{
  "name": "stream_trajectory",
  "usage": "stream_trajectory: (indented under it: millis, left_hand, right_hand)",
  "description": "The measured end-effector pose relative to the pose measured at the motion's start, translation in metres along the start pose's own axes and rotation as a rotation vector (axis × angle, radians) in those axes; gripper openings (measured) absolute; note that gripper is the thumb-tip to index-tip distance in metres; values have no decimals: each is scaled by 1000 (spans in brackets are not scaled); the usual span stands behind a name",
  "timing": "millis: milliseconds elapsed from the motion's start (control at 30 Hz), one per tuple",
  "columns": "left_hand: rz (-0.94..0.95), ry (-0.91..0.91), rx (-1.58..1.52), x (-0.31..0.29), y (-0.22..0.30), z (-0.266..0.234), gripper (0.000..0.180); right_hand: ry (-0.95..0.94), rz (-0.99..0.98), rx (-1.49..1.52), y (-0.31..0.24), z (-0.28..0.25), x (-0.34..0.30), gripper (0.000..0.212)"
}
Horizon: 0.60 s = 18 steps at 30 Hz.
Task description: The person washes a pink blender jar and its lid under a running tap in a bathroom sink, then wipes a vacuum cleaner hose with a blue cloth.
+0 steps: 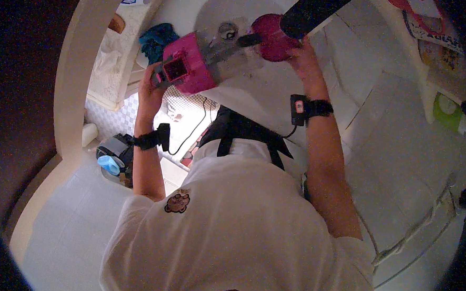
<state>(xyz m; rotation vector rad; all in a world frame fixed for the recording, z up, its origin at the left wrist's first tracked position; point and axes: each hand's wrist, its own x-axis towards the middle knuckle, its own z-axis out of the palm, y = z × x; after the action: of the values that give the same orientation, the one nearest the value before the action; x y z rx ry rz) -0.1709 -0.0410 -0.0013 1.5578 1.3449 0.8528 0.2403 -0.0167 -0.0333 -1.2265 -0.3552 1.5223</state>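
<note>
Over a white washbasin (246, 93), my two hands hold a pink, grey and black thing that looks like a handheld vacuum cleaner. Its pink left section (197, 64) has a square opening, and my left hand (153, 86) is closed around the outer end. On the other side, my right hand (305, 62) grips the round pink section (273, 38), where a dark handle-like part (313, 15) extends to the upper right. Grey, partly see-through material lies between the pink sections; whether they are joined is hard to make out. Some fingers are hidden behind the sections.
A crumpled teal cloth (157, 40) lies left of the basin, near a white tube (137, 0) on the ledge. Dark items with a blue piece (108, 164) sit lower left. At right are a shelf with packages, a green pack (447, 112) and a pale hose (415, 229).
</note>
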Motion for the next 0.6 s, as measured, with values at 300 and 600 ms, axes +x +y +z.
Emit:
stream_trajectory:
  millis: [300, 600]
  left_hand:
    - [-194, 76, -373, 8, -4, -15, 47]
    - [-50, 93, -434, 19, 30, -27, 47]
  right_hand:
    - [11, 4, -131, 2, -12, 33, 42]
    - [-40, -43, 123, 17, -31, 31, 34]
